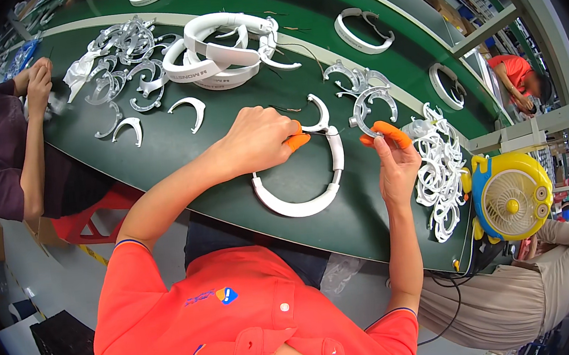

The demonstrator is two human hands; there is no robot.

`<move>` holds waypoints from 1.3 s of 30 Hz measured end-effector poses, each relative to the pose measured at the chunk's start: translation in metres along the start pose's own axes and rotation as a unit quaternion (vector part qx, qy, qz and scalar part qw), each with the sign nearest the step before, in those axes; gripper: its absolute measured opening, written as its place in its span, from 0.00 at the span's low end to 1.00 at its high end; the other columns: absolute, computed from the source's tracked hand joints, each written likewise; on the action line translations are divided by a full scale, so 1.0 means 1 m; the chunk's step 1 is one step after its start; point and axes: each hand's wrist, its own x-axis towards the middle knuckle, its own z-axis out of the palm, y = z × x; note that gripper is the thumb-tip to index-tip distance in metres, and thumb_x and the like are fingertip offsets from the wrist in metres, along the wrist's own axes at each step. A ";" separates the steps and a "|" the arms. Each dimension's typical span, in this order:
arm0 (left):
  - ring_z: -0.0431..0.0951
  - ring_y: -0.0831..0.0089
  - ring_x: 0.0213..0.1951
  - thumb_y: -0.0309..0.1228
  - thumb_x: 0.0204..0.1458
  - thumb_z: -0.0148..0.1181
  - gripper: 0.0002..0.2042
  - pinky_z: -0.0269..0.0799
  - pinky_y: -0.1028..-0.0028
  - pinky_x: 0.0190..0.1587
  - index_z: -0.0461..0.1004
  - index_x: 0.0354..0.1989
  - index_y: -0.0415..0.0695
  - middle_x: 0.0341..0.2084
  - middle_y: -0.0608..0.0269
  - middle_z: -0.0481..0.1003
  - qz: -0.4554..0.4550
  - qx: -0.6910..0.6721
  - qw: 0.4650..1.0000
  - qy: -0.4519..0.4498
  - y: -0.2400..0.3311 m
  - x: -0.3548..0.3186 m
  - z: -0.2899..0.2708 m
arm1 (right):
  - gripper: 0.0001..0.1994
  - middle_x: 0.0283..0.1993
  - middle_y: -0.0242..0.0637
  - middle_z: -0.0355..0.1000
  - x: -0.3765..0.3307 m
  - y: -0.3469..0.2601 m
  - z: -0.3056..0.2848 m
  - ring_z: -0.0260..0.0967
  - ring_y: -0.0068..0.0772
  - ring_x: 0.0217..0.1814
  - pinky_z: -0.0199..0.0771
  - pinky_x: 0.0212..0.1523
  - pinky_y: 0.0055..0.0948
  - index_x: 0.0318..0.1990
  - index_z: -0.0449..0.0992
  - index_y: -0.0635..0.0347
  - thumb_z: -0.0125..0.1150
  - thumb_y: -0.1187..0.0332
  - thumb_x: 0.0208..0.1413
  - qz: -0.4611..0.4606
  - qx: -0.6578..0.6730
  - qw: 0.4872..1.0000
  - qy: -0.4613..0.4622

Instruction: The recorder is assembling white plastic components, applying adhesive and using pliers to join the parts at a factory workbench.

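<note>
A white headphone headband (299,207) lies on the dark green table in front of me, its curved top toward my body. A white C-shaped yoke (322,110) sits at its far right end. My left hand (263,140), with orange finger covers, is over the headband's left side, its fingers pinched near the yoke. A thin dark wire seems to run from those fingertips; what they grip is too small to make out. My right hand (397,159), also with orange covers, is closed on a grey translucent C-shaped plastic piece (362,108), right of the headband.
White headbands (233,54) are stacked at the far middle. Grey C-shaped pieces (135,41) pile up far left, white ones (440,175) at right, near a yellow fan (512,198). Co-workers sit left and right. More headbands (363,34) lie on the green strip beyond.
</note>
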 end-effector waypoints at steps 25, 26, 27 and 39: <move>0.75 0.57 0.23 0.32 0.45 0.57 0.08 0.68 0.62 0.26 0.79 0.28 0.43 0.18 0.55 0.75 -0.044 0.004 0.998 -0.048 0.004 0.004 -0.010 | 0.12 0.38 0.39 0.72 -0.005 -0.001 0.010 0.73 0.34 0.39 0.72 0.45 0.33 0.45 0.72 0.71 0.57 0.80 0.52 0.009 -0.021 0.999 -0.043; 0.75 0.57 0.23 0.32 0.45 0.57 0.08 0.68 0.62 0.26 0.79 0.28 0.43 0.18 0.55 0.75 -0.044 0.005 0.998 -0.048 0.005 0.004 -0.010 | 0.12 0.38 0.39 0.72 -0.005 0.001 0.012 0.73 0.34 0.39 0.72 0.45 0.33 0.45 0.72 0.71 0.57 0.80 0.52 0.009 -0.021 0.999 -0.042; 0.76 0.57 0.23 0.32 0.45 0.57 0.07 0.69 0.62 0.27 0.79 0.28 0.43 0.18 0.54 0.75 -0.035 -0.005 0.998 -0.056 0.006 0.004 -0.011 | 0.12 0.38 0.39 0.72 -0.006 0.004 0.014 0.73 0.33 0.39 0.72 0.46 0.32 0.45 0.72 0.71 0.57 0.80 0.52 0.002 -0.026 0.999 -0.045; 0.75 0.61 0.18 0.22 0.43 0.60 0.11 0.68 0.68 0.23 0.71 0.36 0.31 0.14 0.55 0.74 -0.076 -0.238 0.968 -0.004 0.000 0.005 -0.013 | 0.11 0.39 0.37 0.73 -0.013 0.016 0.050 0.71 0.26 0.39 0.72 0.44 0.24 0.43 0.74 0.70 0.59 0.80 0.51 0.001 -0.103 0.992 -0.077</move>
